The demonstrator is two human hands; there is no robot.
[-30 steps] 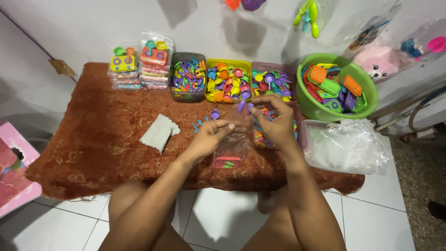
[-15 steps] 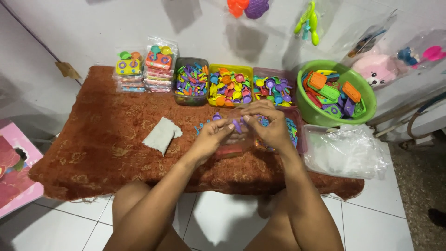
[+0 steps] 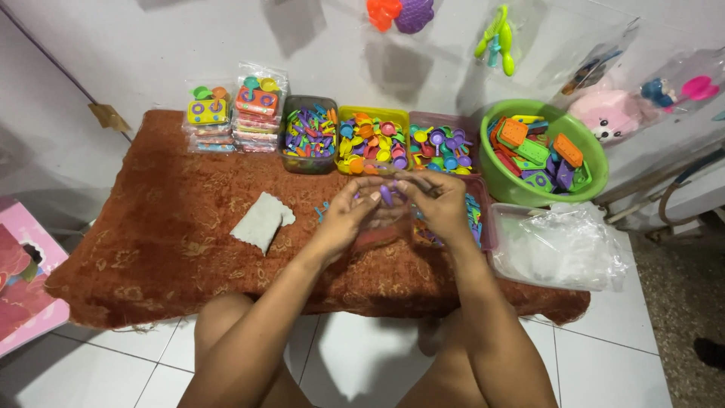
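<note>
Pinching small purple toy pieces [image 3: 387,195] between fingertips, the left hand [image 3: 349,215] and right hand [image 3: 438,202] meet at the worktop's [image 3: 151,227] centre, both curled nearly closed, over a clear bag [image 3: 377,230] that looks only partly filled. At 12 o'clock three tubs [image 3: 374,140] remain full of coloured pieces; at 2 o'clock a green basin [image 3: 544,155] is heaped too. Finished packs [image 3: 234,117] stack at 10 o'clock, so, judging by these, packing is under way with much left. Empty bags [image 3: 559,245] lie at 3 o'clock.
</note>
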